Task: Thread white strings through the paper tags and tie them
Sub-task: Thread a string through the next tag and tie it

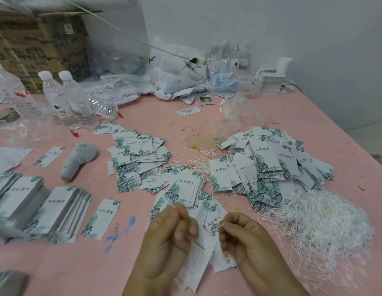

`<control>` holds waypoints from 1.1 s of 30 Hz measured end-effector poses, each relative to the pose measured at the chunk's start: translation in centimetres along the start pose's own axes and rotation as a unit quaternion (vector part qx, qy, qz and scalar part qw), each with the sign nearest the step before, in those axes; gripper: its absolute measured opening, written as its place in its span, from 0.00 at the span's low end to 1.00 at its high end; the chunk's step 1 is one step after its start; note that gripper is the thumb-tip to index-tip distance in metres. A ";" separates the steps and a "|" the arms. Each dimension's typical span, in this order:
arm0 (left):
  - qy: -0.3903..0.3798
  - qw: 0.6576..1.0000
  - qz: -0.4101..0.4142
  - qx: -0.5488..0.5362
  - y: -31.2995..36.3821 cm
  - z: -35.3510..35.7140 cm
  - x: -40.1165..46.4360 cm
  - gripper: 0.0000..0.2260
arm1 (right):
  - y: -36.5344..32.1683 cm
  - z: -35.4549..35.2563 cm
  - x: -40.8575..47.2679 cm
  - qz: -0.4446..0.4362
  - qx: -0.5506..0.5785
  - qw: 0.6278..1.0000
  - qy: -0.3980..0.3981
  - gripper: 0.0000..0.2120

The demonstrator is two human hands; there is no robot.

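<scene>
At the near table edge, a paper tag [198,255] hangs between both hands. Left hand [166,242], fingers curled, pinches its top; right hand [247,242] pinches a white string [218,227] against it. String bundle [320,223] lies right, tag piles [271,167] behind on the pink table [79,263].

Both hands [207,238] hid part of the tags [199,253]; boxes [34,39] at left were blurred and cropped.
</scene>
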State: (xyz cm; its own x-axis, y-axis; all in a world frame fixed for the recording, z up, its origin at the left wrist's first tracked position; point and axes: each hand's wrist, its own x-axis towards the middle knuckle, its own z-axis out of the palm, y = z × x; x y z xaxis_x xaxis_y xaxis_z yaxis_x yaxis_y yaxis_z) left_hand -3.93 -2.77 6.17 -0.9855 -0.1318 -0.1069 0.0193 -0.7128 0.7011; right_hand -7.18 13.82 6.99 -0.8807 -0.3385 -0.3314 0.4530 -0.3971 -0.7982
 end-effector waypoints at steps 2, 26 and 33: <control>-0.042 0.997 0.007 0.068 -1.2 0.5 -0.4 0.17 | -0.2 -1.0 0.2 -0.028 -0.049 0.998 0.031 0.10; 0.032 0.899 0.154 0.408 -3.3 0.9 -0.9 0.12 | -0.4 -0.9 -0.2 -0.065 -0.121 0.990 0.021 0.07; 0.105 0.935 0.086 0.328 -3.5 0.5 -0.1 0.12 | -0.1 -1.5 -0.3 -0.200 -0.506 0.836 0.071 0.13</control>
State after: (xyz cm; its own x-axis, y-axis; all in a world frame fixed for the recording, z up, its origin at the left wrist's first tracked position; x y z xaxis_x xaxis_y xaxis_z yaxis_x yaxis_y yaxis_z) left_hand -4.01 0.06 4.05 -0.9215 -0.3863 -0.0401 -0.0008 -0.1012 0.9949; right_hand -7.18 15.25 6.45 -0.9737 -0.2183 0.0648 -0.1677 0.4950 -0.8526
